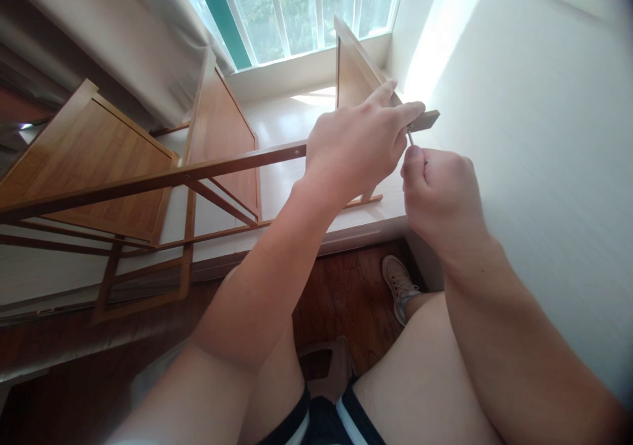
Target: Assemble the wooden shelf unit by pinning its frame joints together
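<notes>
Fully curled, right hand point(441, 196) around a thin metal shaft point(410, 138)

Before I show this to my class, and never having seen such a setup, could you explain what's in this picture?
There is no machine: these are a person's own bare hands, seen by a camera worn on the head, looking forward and down. A wooden frame with panels sits at the white ledge below the window. The left hand lies over the frame's end; its full grip is hidden. The right hand is closed around something with a thin metal shaft, pointing at that end. Most of it is hidden in the fist.
</notes>
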Demonstrator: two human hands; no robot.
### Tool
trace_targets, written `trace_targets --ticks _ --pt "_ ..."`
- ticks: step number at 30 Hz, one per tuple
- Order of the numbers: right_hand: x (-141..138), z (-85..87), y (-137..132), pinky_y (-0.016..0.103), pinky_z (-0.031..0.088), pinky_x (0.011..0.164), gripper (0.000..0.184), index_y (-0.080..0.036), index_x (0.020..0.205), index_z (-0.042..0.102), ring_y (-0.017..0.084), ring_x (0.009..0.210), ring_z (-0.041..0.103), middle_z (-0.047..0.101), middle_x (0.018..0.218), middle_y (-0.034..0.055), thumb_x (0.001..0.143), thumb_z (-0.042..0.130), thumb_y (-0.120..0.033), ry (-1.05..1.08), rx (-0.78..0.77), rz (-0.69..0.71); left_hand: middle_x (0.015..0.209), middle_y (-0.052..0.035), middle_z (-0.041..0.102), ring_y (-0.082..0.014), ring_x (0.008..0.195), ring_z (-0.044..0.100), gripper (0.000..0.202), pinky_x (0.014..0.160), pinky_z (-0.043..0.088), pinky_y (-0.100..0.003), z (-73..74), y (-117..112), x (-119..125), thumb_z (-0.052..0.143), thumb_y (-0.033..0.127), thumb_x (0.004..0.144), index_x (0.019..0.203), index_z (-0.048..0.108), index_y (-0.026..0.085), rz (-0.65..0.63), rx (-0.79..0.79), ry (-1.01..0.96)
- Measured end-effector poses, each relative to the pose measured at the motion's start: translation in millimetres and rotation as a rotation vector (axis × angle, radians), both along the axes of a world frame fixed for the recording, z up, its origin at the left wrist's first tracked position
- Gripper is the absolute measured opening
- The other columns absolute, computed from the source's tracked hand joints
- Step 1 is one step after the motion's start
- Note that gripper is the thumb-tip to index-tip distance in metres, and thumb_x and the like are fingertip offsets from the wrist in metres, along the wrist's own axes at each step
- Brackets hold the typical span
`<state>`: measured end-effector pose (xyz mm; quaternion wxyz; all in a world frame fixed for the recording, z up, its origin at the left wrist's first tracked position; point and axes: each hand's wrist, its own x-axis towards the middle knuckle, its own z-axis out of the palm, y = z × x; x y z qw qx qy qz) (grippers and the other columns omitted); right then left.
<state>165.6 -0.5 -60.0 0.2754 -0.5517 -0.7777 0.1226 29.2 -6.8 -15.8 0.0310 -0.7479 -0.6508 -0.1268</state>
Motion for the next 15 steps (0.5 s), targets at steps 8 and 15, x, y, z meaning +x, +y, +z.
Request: trace_targets --ticks 8,15 --pt "1.3 -0.5 1.1 0.035 0.019 0.059 0.044 -0.023 0.062 0.047 0.018 0.056 0.035 0.039 0.056 0.0028 0.101 0.030 -0.036 -0.037 0.006 -0.021 0.147 0.0031 0.051 -0.0282 0.106 0.060 0.041 0.073 0.041 -0.039 3.4 0.0 0.6 0.035 0.033 0.101 0.131 0.060 0.043 -0.013 -0.024 -0.038" --pt "0.8 0.8 0.6 0.035 0.019 0.060 0.042 -0.022 0.065 0.049 0.018 0.058 0.037 0.042 0.059 0.0036 0.101 0.031 -0.035 -0.073 -0.017 -0.033 0.153 0.0089 0.043 -0.0290 0.109 0.059 0.041 0.075 0.043 -0.042 5.7 -2.0 3.9 0.033 0.038 0.101 0.132 0.058 0.048 0.035 -0.052 -0.017"
